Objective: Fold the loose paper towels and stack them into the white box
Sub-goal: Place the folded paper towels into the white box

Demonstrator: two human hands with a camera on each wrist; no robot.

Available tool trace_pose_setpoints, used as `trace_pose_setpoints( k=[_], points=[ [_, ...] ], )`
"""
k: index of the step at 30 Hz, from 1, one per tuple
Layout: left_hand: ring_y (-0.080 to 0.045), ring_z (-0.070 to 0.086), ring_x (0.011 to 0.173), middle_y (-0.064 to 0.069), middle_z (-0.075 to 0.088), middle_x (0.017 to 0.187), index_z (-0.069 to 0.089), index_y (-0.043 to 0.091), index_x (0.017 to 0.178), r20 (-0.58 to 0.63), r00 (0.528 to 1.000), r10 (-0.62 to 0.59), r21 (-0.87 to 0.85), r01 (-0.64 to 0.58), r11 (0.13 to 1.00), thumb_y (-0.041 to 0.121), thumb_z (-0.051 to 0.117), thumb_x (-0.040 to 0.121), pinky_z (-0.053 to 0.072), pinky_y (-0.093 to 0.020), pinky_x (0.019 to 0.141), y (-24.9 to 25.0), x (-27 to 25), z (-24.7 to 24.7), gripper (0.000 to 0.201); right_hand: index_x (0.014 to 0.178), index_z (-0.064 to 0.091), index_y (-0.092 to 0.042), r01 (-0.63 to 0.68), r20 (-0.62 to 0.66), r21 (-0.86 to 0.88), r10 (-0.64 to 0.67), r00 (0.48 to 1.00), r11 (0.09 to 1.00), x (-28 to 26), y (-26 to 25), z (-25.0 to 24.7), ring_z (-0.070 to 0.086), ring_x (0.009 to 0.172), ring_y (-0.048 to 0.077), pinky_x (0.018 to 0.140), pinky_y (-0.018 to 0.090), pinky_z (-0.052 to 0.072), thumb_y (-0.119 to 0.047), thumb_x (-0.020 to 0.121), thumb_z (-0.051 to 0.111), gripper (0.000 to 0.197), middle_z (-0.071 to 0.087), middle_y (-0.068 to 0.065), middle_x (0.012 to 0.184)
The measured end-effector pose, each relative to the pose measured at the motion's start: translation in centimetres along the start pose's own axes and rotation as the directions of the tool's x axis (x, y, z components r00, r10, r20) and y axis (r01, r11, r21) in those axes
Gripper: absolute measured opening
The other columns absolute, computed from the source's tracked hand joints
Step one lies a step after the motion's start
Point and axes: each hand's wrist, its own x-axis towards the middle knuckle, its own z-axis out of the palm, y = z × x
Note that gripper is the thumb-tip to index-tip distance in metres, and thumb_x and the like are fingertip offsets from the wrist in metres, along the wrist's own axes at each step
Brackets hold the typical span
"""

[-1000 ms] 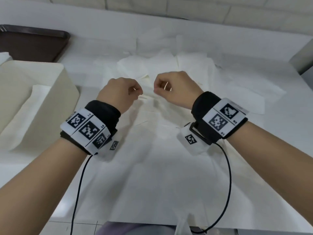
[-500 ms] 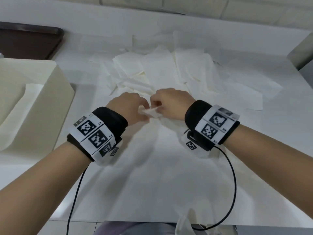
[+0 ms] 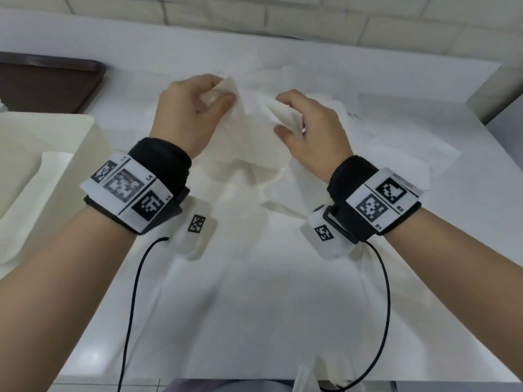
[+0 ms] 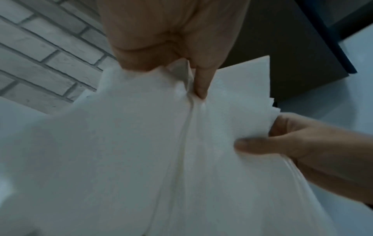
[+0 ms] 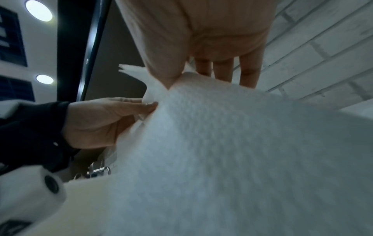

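A: What is the biggest thing here?

B: The white tabletop (image 3: pixel 254 321), filling most of the head view. At nine o'clock on it stands the white box (image 3: pixel 85 142), open at the top, with a folded paper towel (image 3: pixel 31 199) lying inside against its slanted wall.

A: And next in size?

B: The loose paper towels (image 3: pixel 396 154), spread flat and overlapping across the far part of the tabletop from twelve to about two o'clock. At ten o'clock, behind the box, is a dark brown tray (image 3: pixel 51 80).

A: Which towel is being handled?

B: One held paper towel (image 3: pixel 254 131), raised off the tabletop near the centre, rumpled and hanging down between the two hands.

A: How is each grip?

B: The left hand (image 3: pixel 186 108) has its grip closed on the towel's upper left edge, thumb and curled fingers pinching a bunched corner. In the left wrist view one finger (image 4: pixel 199 79) presses into a lengthwise crease of the sheet. The right hand (image 3: pixel 311 128) pinches the upper right edge at about one o'clock from centre, thumb under and fingers over the paper. The two hands are near each other but apart.
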Motion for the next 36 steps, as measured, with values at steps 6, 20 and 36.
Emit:
trace_pose_setpoints(
  k=[6,20,36],
  points=[
    [-0.022,0.061,0.095,0.004,0.063,0.101,0.057,0.035,0.099,-0.092,0.996,-0.015,-0.306,-0.014,0.952,0.036,0.064,0.079,0.051,-0.038,0.088,0.3,1.4,-1.3,0.021,0.077,0.059,-0.003,-0.115,-0.115,0.393,0.172,0.978,0.912,2.5,-0.7,-1.2,0.057,0.063,0.020,0.064,0.026,0.045,-0.023,0.092,0.056,0.025,0.060,0.018,0.071],
    [0.002,0.060,0.055,0.018,0.067,0.059,0.064,0.022,0.083,-0.018,0.960,-0.279,-0.471,0.238,0.850,0.012,0.058,0.090,0.049,-0.016,0.057,-2.2,0.9,-1.6,0.014,0.114,0.053,-0.013,-0.219,0.048,0.898,0.410,0.911,0.381,3.5,0.2,-1.6,0.064,0.100,0.018,0.092,0.034,0.052,-0.012,0.096,0.048,0.019,0.065,0.001,0.106],
    [-0.006,0.059,0.079,0.008,0.063,0.093,0.063,0.029,0.087,-0.108,0.960,-0.260,-0.417,0.194,0.888,0.005,0.059,0.085,0.050,-0.017,0.077,0.7,1.7,-2.5,0.024,0.116,0.051,-0.013,-0.158,0.107,0.976,0.305,0.946,0.147,3.8,0.1,-1.9,0.064,0.093,0.016,0.084,0.031,0.056,-0.011,0.096,0.048,0.021,0.064,0.003,0.105]
  ],
)
